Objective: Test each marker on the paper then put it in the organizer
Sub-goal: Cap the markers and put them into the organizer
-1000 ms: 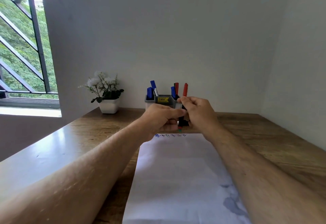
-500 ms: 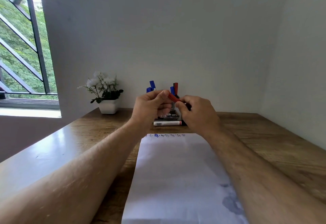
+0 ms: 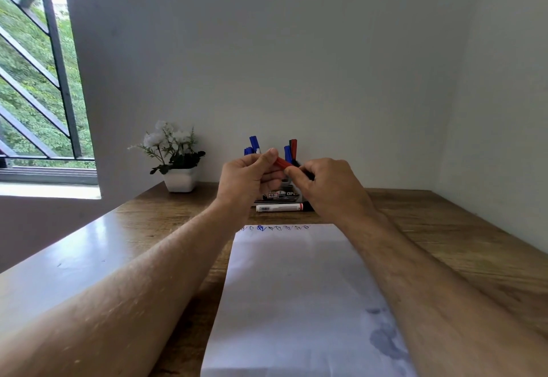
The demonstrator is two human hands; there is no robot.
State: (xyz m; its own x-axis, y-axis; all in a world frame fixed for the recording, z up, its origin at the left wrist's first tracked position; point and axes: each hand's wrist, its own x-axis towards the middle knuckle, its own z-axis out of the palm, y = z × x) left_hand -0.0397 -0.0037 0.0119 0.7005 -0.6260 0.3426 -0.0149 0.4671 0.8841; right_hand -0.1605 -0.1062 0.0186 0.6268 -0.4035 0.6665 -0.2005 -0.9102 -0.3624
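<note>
Both hands hold one red-capped marker (image 3: 283,163) in the air above the desk's far side. My left hand (image 3: 247,178) pinches the red cap end; my right hand (image 3: 329,184) grips the dark barrel. Behind them the organizer (image 3: 286,191) is mostly hidden, with blue markers (image 3: 254,143) and a red marker (image 3: 293,146) sticking up from it. A white marker with a red band (image 3: 280,207) lies on the desk in front of it. The white paper (image 3: 296,287) stretches toward me, with small scribbles (image 3: 274,227) along its far edge.
A white pot with white flowers (image 3: 175,163) stands at the back left of the wooden desk (image 3: 444,243). A barred window (image 3: 38,80) is on the left. Grey walls close the desk off behind and to the right. Faint grey smudges (image 3: 382,338) mark the near paper.
The marker was upright and low near the desk a second ago. Both hands have lifted it and tilted it to a slant, uncovering the white marker lying in front of the organizer.
</note>
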